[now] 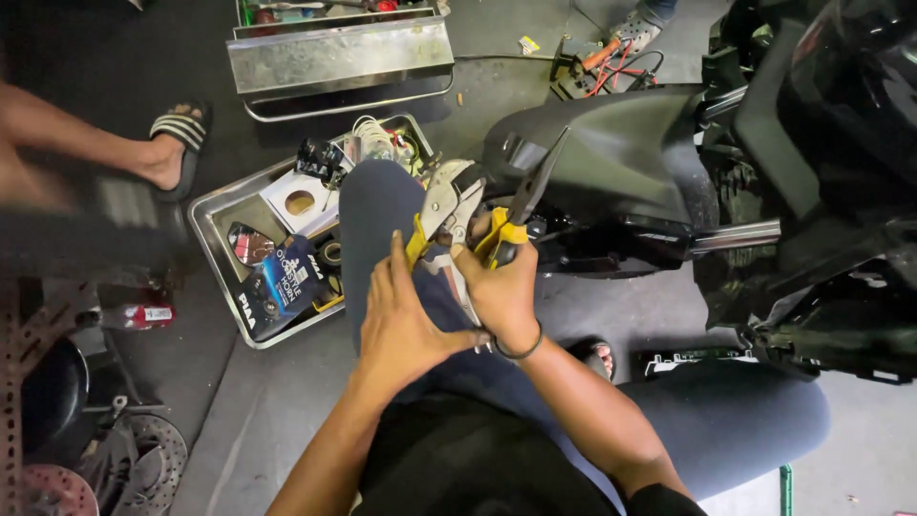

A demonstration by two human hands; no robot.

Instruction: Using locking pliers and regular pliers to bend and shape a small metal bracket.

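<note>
Currently two hand tools are held together over the raised knee: needle-nose pliers (523,205) with yellow grips are clamped in the right hand (501,287), fingers wrapped tight around the handles, tip pointed up toward the black scooter fender (611,162). Locking pliers (447,203) are steadied by the left hand (406,320), fingers curled around the lower handles, thumb laid along them. Whatever is gripped between the two tools is hidden; cannot be told. Judged mid-step: tools engaged, no finished part visible. Metal tray (215,225) of boxes and parts is left beside the knee, toolbox (339,57) further off, untouched.
</note>
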